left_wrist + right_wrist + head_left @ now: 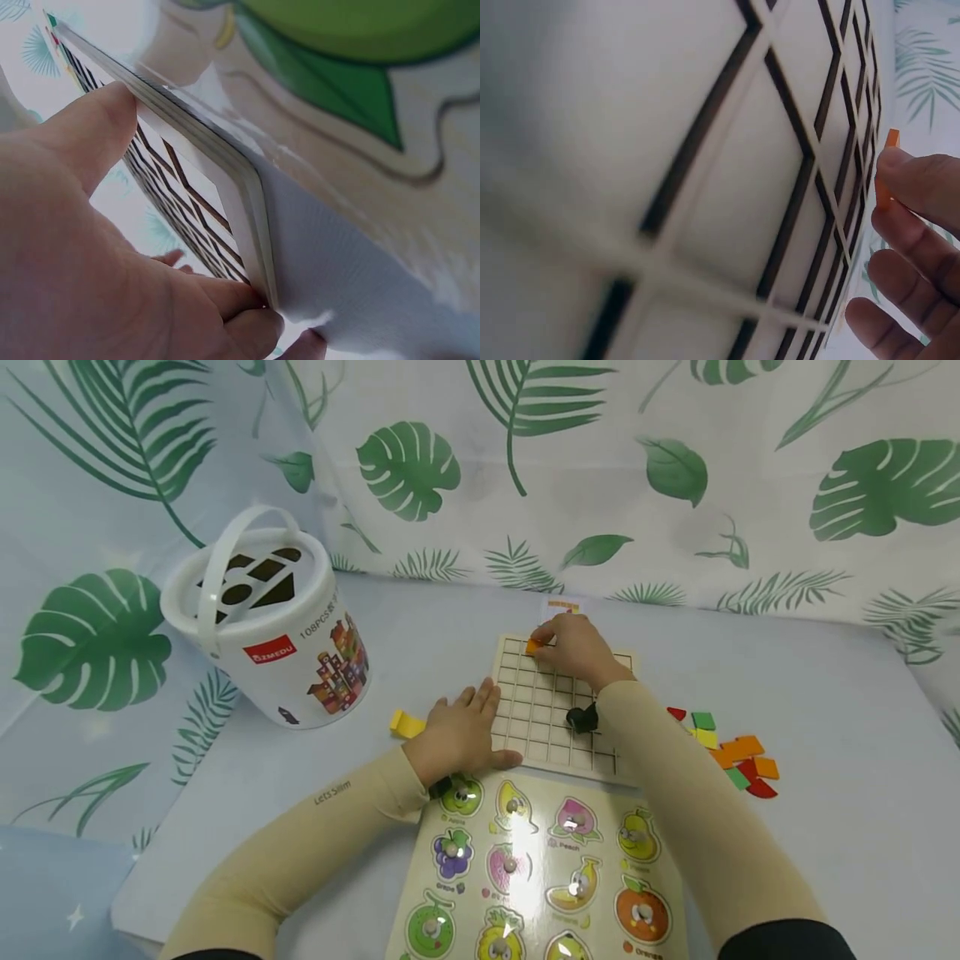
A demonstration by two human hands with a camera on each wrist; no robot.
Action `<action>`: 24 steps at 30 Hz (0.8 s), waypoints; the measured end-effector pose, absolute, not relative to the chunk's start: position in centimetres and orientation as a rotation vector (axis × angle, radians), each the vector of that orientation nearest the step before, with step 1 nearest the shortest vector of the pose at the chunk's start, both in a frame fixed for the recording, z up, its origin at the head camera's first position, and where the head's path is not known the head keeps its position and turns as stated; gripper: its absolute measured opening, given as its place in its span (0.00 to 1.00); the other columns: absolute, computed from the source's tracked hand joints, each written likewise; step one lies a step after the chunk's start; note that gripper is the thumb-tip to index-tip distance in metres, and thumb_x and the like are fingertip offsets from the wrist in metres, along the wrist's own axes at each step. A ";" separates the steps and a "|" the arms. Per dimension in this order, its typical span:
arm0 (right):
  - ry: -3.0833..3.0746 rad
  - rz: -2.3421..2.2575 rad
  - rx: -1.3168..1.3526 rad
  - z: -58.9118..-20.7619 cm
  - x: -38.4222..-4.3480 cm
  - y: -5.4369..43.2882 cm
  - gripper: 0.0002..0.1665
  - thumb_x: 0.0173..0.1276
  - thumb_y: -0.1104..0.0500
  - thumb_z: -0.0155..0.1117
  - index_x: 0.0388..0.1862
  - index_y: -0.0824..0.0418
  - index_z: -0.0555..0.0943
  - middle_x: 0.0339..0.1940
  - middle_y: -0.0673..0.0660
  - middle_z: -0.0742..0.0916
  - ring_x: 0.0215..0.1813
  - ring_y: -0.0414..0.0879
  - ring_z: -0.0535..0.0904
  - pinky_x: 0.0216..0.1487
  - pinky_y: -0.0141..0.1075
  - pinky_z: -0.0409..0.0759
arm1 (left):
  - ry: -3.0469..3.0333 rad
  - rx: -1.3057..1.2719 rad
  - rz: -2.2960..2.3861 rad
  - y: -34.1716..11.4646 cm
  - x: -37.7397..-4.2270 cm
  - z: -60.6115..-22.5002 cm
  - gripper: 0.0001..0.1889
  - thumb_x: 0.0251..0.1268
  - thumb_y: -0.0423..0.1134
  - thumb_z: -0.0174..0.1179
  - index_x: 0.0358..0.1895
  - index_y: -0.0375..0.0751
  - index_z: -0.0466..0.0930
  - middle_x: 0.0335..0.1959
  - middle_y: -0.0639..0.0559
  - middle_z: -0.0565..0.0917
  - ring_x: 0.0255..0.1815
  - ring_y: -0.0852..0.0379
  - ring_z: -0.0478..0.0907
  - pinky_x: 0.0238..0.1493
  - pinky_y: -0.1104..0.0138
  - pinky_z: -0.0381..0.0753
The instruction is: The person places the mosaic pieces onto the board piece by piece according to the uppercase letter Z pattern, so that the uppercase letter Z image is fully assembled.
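Apparently, the work with the coloured pieces is at an early stage, since I can make out no piece lying on the part of the grid in view. Farthest left on the desk [840, 727] stands a white bucket [300, 693], its handle up and its lid [238, 575] on; the holes cut in the lid look dark, so I cannot tell what, if anything, is inside. Next comes a yellow block [406, 724], lying loose near the left hand [459, 731], whose fingers lie straight along the left edge of the grid board [525, 718], with the thumb at its near edge, seemingly to steady it. On the near side is a fruit puzzle [611, 852]; the hollows I can see appear filled with knobbed fruit pieces [642, 910], though its lowest row is cut off. At the grid's far side, toward its left corner, an orange piece [533, 646] is pinched between thumb and finger of the right hand [577, 647]; whether it touches the board I cannot tell. A small picture card [561, 607] lies just beyond. The right sleeve [667, 777] hides part of the grid. Farthest right, a loose heap of flat pieces [747, 747], red, green, yellow and orange, remains on the desk, some overlapping.
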State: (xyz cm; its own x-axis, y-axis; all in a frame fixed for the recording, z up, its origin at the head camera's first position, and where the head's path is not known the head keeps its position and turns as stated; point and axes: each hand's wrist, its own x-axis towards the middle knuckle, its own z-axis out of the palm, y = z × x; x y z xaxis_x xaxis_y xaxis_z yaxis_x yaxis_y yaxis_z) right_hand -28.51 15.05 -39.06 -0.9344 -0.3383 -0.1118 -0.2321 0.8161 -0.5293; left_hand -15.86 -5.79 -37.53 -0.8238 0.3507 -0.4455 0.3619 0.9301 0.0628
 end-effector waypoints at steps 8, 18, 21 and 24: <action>2.780 -0.720 -0.408 -39.0 -29.2 14.0 0.22 0.76 0.58 0.66 0.65 0.62 0.83 0.66 0.62 0.86 0.70 0.61 0.79 0.70 0.58 0.78 | 2.625 0.524 -0.043 -5.8 -15.9 -37.6 0.59 0.68 0.79 0.47 0.86 0.43 0.34 0.88 0.48 0.36 0.89 0.44 0.46 0.84 0.42 0.57; 2.808 -0.692 -0.388 -38.7 -28.5 15.1 0.22 0.75 0.59 0.66 0.65 0.63 0.84 0.65 0.63 0.87 0.68 0.61 0.80 0.68 0.57 0.79 | 2.626 0.540 -0.038 -5.0 -15.8 -37.8 0.59 0.67 0.79 0.47 0.86 0.43 0.35 0.89 0.49 0.38 0.89 0.46 0.46 0.84 0.43 0.57; 2.834 -0.685 -0.415 -38.9 -28.3 15.2 0.22 0.74 0.58 0.66 0.65 0.63 0.83 0.64 0.63 0.86 0.67 0.60 0.81 0.68 0.56 0.79 | 2.623 0.535 -0.024 -5.2 -15.9 -38.0 0.59 0.67 0.79 0.47 0.86 0.43 0.33 0.88 0.48 0.37 0.89 0.45 0.45 0.84 0.43 0.56; 2.855 -0.687 -0.461 -39.0 -28.2 15.0 0.22 0.75 0.57 0.66 0.64 0.62 0.84 0.64 0.63 0.86 0.67 0.59 0.80 0.69 0.56 0.79 | 2.627 0.510 -0.009 -5.9 -16.0 -38.3 0.60 0.67 0.79 0.47 0.86 0.43 0.32 0.88 0.48 0.36 0.89 0.44 0.44 0.84 0.42 0.56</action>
State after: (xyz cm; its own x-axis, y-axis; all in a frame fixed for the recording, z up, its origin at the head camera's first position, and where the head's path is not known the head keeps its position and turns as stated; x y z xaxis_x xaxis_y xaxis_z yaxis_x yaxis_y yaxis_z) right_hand -28.23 15.05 -39.03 -0.9379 -0.3348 -0.0909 -0.2567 0.8461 -0.4671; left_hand -15.96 -5.86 -38.26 -0.8250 0.3527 -0.4415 0.3557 0.9312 0.0794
